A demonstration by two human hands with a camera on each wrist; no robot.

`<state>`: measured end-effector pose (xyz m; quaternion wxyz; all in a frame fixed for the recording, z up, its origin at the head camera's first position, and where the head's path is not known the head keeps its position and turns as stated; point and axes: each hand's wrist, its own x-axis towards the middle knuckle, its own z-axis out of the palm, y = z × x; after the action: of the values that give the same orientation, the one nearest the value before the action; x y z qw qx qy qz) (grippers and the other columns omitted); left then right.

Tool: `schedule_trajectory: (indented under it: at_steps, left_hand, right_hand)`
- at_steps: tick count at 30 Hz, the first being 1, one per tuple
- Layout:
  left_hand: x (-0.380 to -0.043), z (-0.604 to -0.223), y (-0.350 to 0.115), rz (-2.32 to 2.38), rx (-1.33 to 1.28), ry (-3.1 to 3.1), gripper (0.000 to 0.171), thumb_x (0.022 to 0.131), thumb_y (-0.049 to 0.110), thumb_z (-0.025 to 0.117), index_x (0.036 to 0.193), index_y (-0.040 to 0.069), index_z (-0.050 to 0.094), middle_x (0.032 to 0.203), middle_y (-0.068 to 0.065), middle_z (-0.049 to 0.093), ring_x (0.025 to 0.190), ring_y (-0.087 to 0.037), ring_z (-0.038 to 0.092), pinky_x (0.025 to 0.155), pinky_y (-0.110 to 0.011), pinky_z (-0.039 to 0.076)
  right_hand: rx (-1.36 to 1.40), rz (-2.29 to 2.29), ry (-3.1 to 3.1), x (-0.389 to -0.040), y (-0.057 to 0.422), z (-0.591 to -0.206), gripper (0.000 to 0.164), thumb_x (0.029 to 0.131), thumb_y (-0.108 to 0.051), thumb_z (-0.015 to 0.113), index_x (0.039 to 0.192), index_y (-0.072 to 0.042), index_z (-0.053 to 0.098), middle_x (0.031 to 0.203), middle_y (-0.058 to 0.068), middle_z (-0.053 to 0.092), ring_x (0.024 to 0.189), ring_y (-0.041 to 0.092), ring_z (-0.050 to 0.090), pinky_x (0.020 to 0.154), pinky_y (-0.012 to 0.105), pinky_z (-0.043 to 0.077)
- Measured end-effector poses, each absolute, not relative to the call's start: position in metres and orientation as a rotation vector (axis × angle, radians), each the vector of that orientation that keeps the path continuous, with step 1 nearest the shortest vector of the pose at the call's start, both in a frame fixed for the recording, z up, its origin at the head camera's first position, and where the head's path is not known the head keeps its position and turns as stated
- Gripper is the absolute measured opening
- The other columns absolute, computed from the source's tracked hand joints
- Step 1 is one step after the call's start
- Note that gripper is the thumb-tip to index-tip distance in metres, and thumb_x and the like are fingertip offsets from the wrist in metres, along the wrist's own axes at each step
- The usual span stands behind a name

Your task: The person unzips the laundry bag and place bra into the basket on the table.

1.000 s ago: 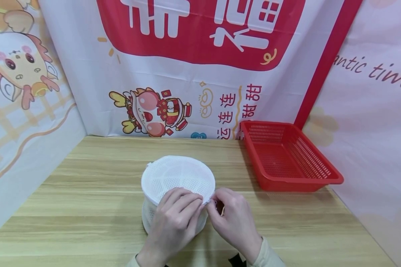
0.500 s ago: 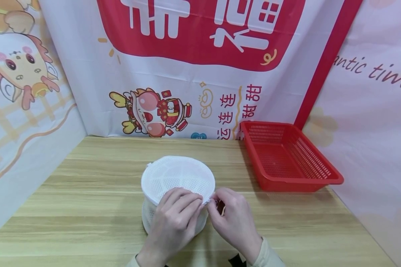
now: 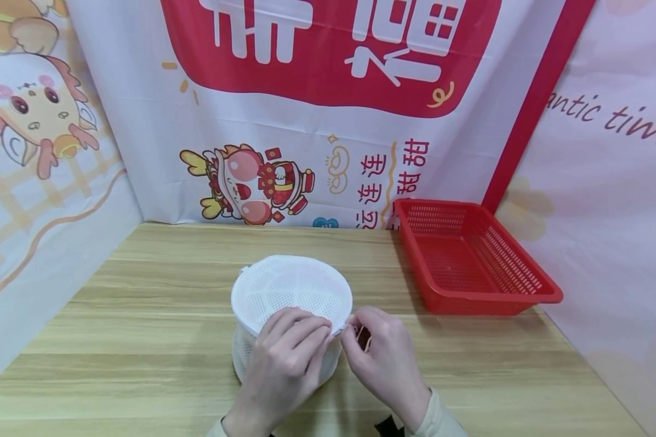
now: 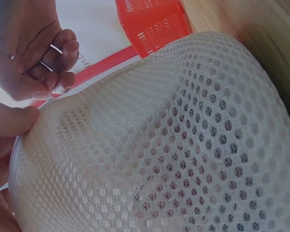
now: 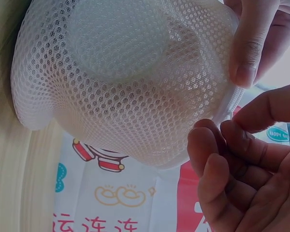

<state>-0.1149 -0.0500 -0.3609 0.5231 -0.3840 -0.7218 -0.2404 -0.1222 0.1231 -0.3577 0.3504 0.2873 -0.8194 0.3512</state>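
A round white mesh laundry bag (image 3: pixel 290 285) stands upright on the table, its flat lid facing up. My left hand (image 3: pixel 290 355) lies across the near side of the lid and grips the rim; its thumb (image 5: pixel 246 63) presses the mesh side just under the edge. At the rim's right side, my right hand (image 3: pixel 385 358) pinches the zipper pull between thumb and fingertips, which mostly hide it. The zipper edge (image 5: pixel 227 102) runs between the two hands. Through the mesh wall (image 4: pixel 193 159) show pale and darker patches inside.
A red plastic basket (image 3: pixel 454 261) with slotted sides sits at the back right of the wooden table (image 3: pixel 142 340). Printed cloth (image 3: pixel 328 115) hangs behind the table and along both sides.
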Motion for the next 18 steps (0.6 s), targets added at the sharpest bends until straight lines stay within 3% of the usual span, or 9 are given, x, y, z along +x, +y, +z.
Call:
schedule_trajectory:
  at_steps: [18]
  left_hand:
    - [-0.1152, -0.3607, -0.0501, -0.554, -0.919, -1.728, 0.026, 0.098, 0.012, 0.054, 0.087, 0.0, 0.075, 0.09, -0.006, 0.07, 0.082, -0.025, 0.064, 0.081, -0.043, 0.05]
  right_hand:
    - [0.748, 0.901, -2.123, -0.1222, 0.1229, -0.3583, 0.027, 0.076, 0.002, 0.064, 0.067, -0.022, 0.057, 0.066, -0.017, 0.051, 0.055, -0.001, 0.048, 0.047, 0.01, 0.038]
